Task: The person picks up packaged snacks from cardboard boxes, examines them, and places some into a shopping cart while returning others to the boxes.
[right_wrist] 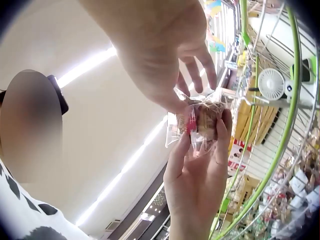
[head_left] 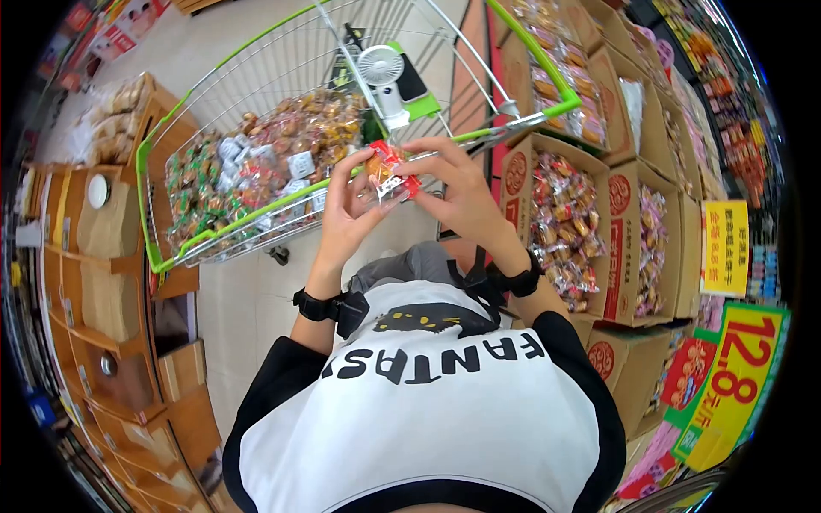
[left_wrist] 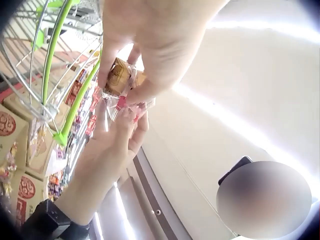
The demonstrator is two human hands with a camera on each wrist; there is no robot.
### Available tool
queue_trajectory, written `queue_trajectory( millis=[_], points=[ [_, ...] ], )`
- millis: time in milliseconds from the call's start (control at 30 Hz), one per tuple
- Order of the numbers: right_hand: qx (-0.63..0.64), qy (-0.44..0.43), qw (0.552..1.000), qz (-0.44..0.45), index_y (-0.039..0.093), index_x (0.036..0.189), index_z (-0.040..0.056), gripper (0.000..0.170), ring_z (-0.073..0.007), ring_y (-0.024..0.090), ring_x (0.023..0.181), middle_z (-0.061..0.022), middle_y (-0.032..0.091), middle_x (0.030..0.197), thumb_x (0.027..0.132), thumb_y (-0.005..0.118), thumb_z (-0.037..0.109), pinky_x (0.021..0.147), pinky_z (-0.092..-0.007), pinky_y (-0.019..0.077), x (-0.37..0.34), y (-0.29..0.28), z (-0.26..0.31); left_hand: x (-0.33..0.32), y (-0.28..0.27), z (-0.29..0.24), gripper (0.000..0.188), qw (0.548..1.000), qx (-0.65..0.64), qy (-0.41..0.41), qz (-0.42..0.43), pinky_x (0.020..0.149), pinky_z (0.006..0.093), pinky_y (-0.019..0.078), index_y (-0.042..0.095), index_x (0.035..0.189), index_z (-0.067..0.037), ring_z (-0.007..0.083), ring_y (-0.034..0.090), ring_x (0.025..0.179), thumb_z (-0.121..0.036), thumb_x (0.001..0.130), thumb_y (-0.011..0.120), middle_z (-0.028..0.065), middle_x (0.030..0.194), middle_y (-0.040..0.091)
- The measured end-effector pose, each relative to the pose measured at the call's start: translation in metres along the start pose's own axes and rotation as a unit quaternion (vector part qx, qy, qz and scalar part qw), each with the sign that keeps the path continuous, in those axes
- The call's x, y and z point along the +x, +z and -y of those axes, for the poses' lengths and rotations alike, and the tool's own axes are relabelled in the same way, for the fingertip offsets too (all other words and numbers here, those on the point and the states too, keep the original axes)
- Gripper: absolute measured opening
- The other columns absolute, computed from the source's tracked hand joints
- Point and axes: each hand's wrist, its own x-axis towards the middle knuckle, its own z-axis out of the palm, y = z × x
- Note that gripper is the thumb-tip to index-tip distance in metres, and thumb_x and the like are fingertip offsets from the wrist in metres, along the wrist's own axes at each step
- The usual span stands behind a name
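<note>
In front of the chest, both hands hold one small wrapped pastry (head_left: 386, 171), golden brown inside a clear wrapper with red printing. My left hand (head_left: 346, 205) grips its left side between thumb and fingers. From the right, my right hand (head_left: 466, 190) pinches the wrapper's edge with thumb and fingertips. The left wrist view has the brown pastry (left_wrist: 118, 77) between the left thumb and fingers, with the right hand (left_wrist: 120, 135) just below. In the right wrist view the left hand (right_wrist: 197, 175) supports the packet (right_wrist: 206, 122) from underneath.
A green-rimmed shopping cart (head_left: 214, 231) stands ahead, holding bags of wrapped snacks (head_left: 256, 162). A small white fan (head_left: 382, 68) and a phone (head_left: 412, 81) are at its handle. Cardboard boxes of packaged snacks (head_left: 564, 222) line the right; wooden shelves (head_left: 103, 299) stand left.
</note>
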Motion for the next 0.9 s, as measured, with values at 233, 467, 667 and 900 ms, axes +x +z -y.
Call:
queue_trajectory(
  millis=[233,467,667,900],
  points=[
    [0.160,0.110,0.974,0.115,0.054,0.103,0.0105,0.036,-0.0194,0.051,0.098,-0.0077,0.047,0.108,0.069,0.056,-0.001,0.075,-0.0278,0.0485,0.003,0.079,-0.017,-0.040,-0.064,0.001,0.059,0.989,0.082,-0.015,-0.126,0.089,0.0317,0.0410,0.034,0.119,-0.003,0.0211,0.041,0.110,0.007,0.067,0.060,0.0100,0.121,0.034],
    [0.228,0.151,0.941,0.199,0.053,0.106,0.0080,0.036,-0.0194,0.052,0.097,-0.0084,0.046,0.111,0.072,0.054,-0.002,0.076,-0.0292,0.0485,0.005,0.132,-0.024,-0.074,-0.096,0.000,0.060,0.973,0.090,-0.037,-0.211,0.088,0.0324,0.0413,0.033,0.120,-0.003,0.0226,0.039,0.112,0.009,0.067,0.057,0.0096,0.121,0.035],
    [0.207,0.089,0.938,0.263,0.048,0.114,0.0116,0.046,-0.0231,0.051,0.100,-0.0109,0.039,0.123,0.071,0.055,-0.002,0.080,-0.0303,0.0452,0.041,0.157,-0.028,-0.060,-0.125,-0.021,0.059,0.961,0.120,0.016,-0.247,0.087,0.0313,0.0394,0.033,0.122,-0.004,0.0248,0.039,0.113,0.002,0.068,0.056,0.0114,0.126,0.033],
    [0.172,0.020,0.967,0.187,0.033,0.128,0.0189,0.065,-0.0283,0.026,0.123,-0.0115,0.023,0.135,0.070,0.057,0.002,0.089,-0.0336,0.0377,0.068,0.162,-0.021,-0.018,-0.183,-0.053,0.056,0.917,0.243,-0.032,-0.314,0.088,0.0338,0.0385,0.030,0.127,-0.009,0.0267,0.037,0.115,-0.008,0.075,0.047,0.0138,0.135,0.015]
  ],
)
